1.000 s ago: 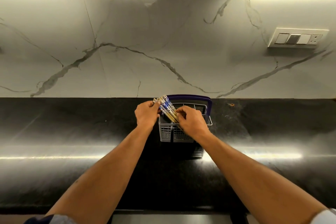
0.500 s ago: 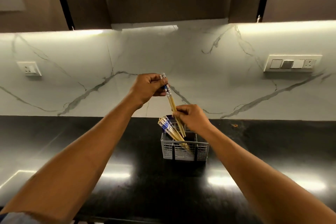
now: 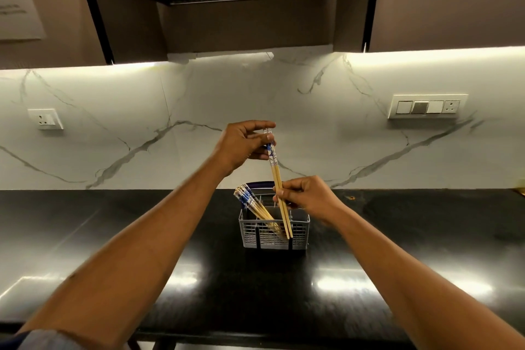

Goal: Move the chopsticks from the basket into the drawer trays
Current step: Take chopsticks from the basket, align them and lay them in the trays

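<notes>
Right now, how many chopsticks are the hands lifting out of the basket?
2. The pair is side by side: left hand pinches its patterned top, right hand grips the middle. Others remain in the basket.

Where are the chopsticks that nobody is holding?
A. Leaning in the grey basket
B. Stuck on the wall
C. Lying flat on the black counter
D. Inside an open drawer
A: the loose bunch of chopsticks leans inside the grey basket, while the left hand and right hand hold a separate pair of chopsticks above it.
</notes>
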{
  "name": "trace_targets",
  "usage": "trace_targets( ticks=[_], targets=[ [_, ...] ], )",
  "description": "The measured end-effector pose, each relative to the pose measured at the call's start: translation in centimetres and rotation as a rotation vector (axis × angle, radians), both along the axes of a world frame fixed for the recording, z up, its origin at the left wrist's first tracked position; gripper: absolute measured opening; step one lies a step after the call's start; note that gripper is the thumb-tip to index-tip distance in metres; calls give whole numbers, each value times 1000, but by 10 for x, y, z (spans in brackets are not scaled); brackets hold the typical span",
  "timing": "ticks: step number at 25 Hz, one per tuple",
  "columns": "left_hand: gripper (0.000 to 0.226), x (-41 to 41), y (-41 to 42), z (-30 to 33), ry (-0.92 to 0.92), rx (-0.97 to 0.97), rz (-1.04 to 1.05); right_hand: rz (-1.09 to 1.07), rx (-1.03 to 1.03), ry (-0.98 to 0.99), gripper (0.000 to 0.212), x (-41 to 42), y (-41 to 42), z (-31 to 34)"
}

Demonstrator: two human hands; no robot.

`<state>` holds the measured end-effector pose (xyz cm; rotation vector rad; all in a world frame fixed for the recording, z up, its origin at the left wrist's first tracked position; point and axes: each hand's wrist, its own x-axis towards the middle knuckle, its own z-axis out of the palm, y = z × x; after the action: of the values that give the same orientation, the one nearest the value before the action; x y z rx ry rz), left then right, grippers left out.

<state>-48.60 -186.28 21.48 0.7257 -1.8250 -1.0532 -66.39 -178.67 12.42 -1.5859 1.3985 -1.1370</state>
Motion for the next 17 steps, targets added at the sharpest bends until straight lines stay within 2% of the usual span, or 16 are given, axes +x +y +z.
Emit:
trace_targets(
  ticks=[4,7,10,13,17],
  targets=[
    [26,-11,12,-6,-18,51,-52,-89,-18,-52,15,-4,20,-2],
    [27,-11,30,-35,-10,146,-97,-154,-12,-111,13,-2,49,-23],
    [25,-8,63,-107,-15,305,-180,-153,182,-214,9,6,96,-83],
    [32,-11,104,-190,-19,566,-277,-188,387,-256,9,16,153,-153],
    [43,-12,155,-286,-136,824,-309,-271,581,-332,15,25,219,-234]
  ],
)
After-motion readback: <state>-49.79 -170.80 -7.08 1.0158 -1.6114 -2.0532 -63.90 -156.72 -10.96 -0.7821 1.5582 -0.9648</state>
